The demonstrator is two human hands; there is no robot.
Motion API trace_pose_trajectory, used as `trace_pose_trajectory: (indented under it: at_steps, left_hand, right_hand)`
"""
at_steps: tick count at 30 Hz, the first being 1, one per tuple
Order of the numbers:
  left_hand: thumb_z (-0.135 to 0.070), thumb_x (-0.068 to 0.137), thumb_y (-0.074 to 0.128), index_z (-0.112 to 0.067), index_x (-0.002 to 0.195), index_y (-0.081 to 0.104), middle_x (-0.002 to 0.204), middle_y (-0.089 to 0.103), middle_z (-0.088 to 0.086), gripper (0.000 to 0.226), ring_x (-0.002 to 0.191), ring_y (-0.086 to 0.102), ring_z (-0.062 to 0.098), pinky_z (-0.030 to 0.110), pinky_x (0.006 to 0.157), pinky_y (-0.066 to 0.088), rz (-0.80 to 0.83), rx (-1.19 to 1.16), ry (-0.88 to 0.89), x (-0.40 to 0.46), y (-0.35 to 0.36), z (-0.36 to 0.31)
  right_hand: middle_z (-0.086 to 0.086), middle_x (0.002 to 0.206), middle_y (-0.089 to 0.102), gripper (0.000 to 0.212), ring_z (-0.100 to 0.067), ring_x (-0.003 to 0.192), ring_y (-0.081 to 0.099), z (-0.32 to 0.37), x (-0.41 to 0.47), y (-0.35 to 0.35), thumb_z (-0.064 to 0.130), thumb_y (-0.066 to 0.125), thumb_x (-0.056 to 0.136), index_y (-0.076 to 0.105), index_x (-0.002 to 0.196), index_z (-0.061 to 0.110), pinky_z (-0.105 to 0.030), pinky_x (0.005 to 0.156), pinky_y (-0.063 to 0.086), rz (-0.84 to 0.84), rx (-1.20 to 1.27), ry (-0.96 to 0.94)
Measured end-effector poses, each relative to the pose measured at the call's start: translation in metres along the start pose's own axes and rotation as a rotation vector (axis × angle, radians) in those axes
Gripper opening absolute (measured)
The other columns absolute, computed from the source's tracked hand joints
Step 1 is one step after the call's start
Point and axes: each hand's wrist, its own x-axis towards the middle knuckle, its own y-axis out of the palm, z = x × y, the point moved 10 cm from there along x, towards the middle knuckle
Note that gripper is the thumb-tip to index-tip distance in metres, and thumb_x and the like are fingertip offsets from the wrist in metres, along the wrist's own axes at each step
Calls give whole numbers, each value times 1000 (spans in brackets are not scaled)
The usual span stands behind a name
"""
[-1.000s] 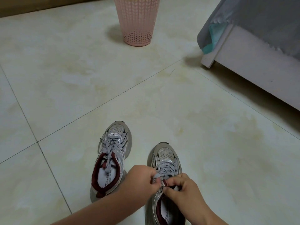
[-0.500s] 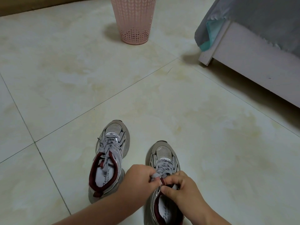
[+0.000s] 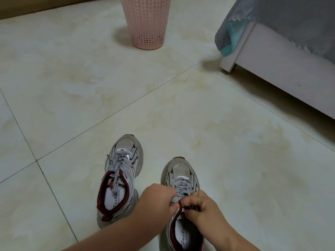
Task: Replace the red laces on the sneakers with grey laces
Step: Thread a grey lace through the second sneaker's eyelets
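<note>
1. The person's left hand (image 3: 155,200) is curled closed, fingertips pinching a strand of grey lace (image 3: 181,192) at the top of the right sneaker's (image 3: 182,180) lacing.
2. The right hand (image 3: 203,209) is also closed, thumb and forefinger pinched together over the same spot, just above the dark red collar of the shoe. The 2 hands nearly touch. Whether the right hand holds a lace end or a loop cannot be told, because the fingers hide it.
3. The right sneaker, grey and silver with a mesh toe, stands on the floor between the forearms, already threaded with grey lace as far as the fingers.
4. Just to its left stands the left sneaker (image 3: 120,180), also threaded with grey lace, its loose ends hanging into the shoe opening. No red lace is visible anywhere.
5. Judging by this, the task looks close to done, with the top of the right shoe being finished or tied.
6. Risk: the lace could slip from the pinch and slacken the upper rows, since both grips are small and crowded together. Pulling unevenly could leave 1 end too short to tie.
7. Further out lie pale floor tiles (image 3: 163,105), a pink perforated basket (image 3: 146,22) and a white bed frame (image 3: 272,73) under grey cloth.
</note>
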Motion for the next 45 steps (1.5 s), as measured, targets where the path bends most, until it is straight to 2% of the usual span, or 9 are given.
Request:
trace_pose_trajectory:
  at_steps: [3,7,13,21,26,31,34,40,45]
  left_hand:
    - [-30,82,56,-24,60,32,56,37,-10,33,59,39,8,24,53,24,-22,-34,4,1,1,-1]
    - [-14,70,73,-23,59,50,45,49,-10,27,40,41,-2,10,45,32,62,-519,-218,4,14,27]
    - [-8,73,73,-19,51,55,31,39,-13,30,33,34,-2,10,41,32,76,-801,-395,-6,33,39]
    - [-31,87,50,-20,84,61,83,53,-8,16,80,53,9,17,64,29,-215,42,88,-25,-9,-13]
    - [-41,73,56,-31,84,37,85,40,-18,24,81,46,3,13,61,28,-41,-172,-7,-33,20,-1]
    - [-22,70,66,-23,70,40,59,50,-6,25,52,44,5,23,57,36,-114,-510,-297,-28,29,29]
    - [-14,69,64,-18,70,43,56,46,-6,22,51,38,10,25,54,32,-146,-549,-346,-31,29,37]
    - [-15,73,62,-14,75,45,61,47,-3,17,57,38,14,27,57,32,-113,-501,-334,-31,30,34]
    - [-33,84,55,-26,101,41,92,49,-7,24,81,53,13,26,69,39,-97,-123,-194,-31,16,15]
  right_hand:
    - [2,84,43,32,-1,70,47,0,2,0,-2,63,80,66,67,28,-5,67,36,-15,-71,-43]
    - [4,82,42,9,-3,66,46,-2,4,-1,6,68,78,73,78,13,-7,65,36,-61,-120,-81]
    - [5,86,42,9,-3,75,45,4,2,-4,14,66,79,72,78,21,-8,64,34,-114,-264,-155]
    - [8,88,40,6,-11,87,47,6,-3,-4,19,62,80,68,79,17,-11,70,35,-182,-394,-187]
    - [12,85,36,8,-8,83,42,9,-5,-2,21,60,83,62,77,16,-9,66,31,-186,-406,-233]
    - [6,90,36,20,-9,87,42,16,-7,2,18,50,90,49,71,19,-10,72,31,-134,-376,-211]
    - [0,81,37,26,-12,68,36,24,-13,-20,8,46,91,45,65,15,-15,61,31,-148,-142,-89]
    - [-2,71,41,21,-12,65,39,26,-32,-45,2,43,84,43,64,9,-26,66,36,-155,279,81]
    - [-8,73,38,17,-16,70,34,17,-27,-37,4,39,88,41,71,9,-27,64,31,-205,196,124]
